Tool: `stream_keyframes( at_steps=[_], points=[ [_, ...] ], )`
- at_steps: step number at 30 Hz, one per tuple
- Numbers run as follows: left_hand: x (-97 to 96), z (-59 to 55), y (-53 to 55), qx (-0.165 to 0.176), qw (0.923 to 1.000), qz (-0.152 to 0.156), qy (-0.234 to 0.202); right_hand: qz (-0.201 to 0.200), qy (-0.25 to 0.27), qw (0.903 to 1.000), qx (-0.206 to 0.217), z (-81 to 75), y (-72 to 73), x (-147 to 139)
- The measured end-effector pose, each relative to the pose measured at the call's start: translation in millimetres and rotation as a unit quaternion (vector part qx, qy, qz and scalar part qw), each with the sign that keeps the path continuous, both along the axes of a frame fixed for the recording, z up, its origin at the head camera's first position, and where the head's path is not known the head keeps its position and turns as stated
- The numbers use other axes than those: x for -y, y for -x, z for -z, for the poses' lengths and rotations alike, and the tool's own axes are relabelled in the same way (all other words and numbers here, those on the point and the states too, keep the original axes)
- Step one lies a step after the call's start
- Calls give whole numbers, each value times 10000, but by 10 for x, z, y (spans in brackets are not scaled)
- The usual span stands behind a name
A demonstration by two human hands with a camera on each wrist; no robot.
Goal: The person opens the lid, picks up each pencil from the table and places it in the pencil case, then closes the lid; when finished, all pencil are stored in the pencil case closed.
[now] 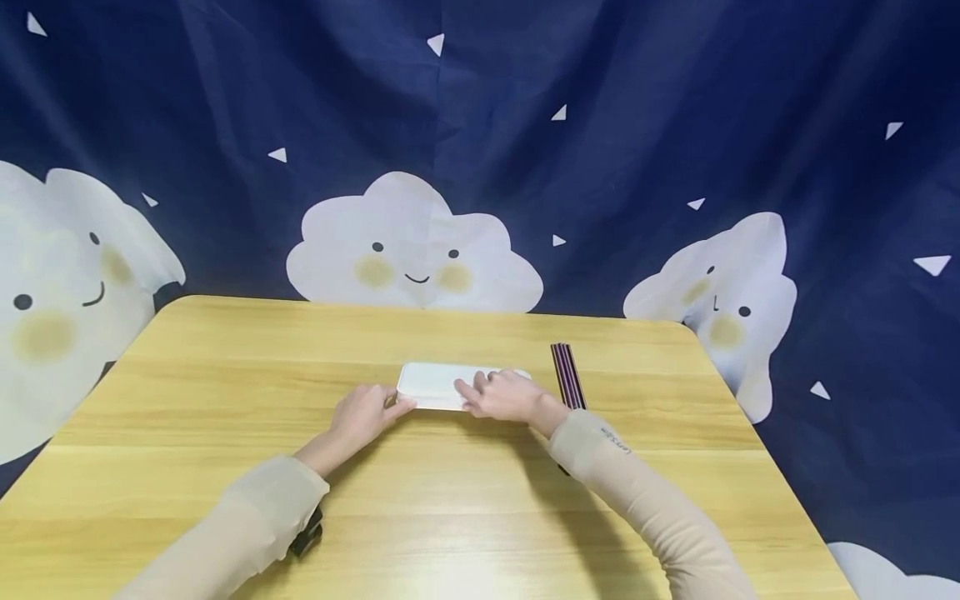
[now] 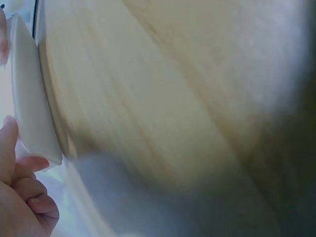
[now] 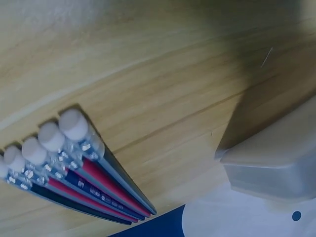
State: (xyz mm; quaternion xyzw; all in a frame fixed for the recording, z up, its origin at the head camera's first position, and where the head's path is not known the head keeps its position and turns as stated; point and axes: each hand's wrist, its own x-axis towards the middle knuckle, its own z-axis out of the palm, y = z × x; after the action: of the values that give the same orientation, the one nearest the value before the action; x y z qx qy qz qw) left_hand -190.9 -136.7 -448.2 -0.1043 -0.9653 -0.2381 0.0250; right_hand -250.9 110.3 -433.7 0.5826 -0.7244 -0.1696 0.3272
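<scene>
A white rectangular box [image 1: 431,383] with rounded corners lies on the table, its long side across my view. My left hand [image 1: 365,414] grips the box's left end, thumb at the front corner. In the left wrist view, that hand's thumb and a bent finger pinch the end of the box [image 2: 34,103]. My right hand [image 1: 504,395] lies over the right part of the top, its bent fingers holding the box near the front edge. The box's far right corner shows past the knuckles. In the right wrist view the box [image 3: 276,158] appears without the hand.
Several pencils [image 1: 567,375] with white erasers lie side by side to the right of the box, partly hidden by my right wrist. The wooden table [image 1: 450,517] ends at a dark blue curtain [image 1: 480,100] printed with clouds.
</scene>
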Motion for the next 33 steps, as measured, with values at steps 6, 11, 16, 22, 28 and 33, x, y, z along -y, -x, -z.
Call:
stream_keyframes(
  at_steps=[6,11,16,22,28,33],
  points=[
    [-13,-48,-5,-31,10000,-11,58,-137,174,9995,246,-40,27,-14],
    [10,-39,-10,-11,9999,-39,100,-38,73,9982,596,-65,9,-29],
    [19,-14,-7,-164,9998,47,143,192,25,9942,1061,-73,-12,-47],
    [17,30,-15,-252,9995,165,90,663,-150,9828,1715,-126,-71,-70],
    [12,49,-30,-118,9998,156,31,816,-304,9783,1879,-168,-102,-62],
    [14,36,-37,-11,9997,196,-143,802,-254,9801,1798,-173,-122,-66]
  ],
)
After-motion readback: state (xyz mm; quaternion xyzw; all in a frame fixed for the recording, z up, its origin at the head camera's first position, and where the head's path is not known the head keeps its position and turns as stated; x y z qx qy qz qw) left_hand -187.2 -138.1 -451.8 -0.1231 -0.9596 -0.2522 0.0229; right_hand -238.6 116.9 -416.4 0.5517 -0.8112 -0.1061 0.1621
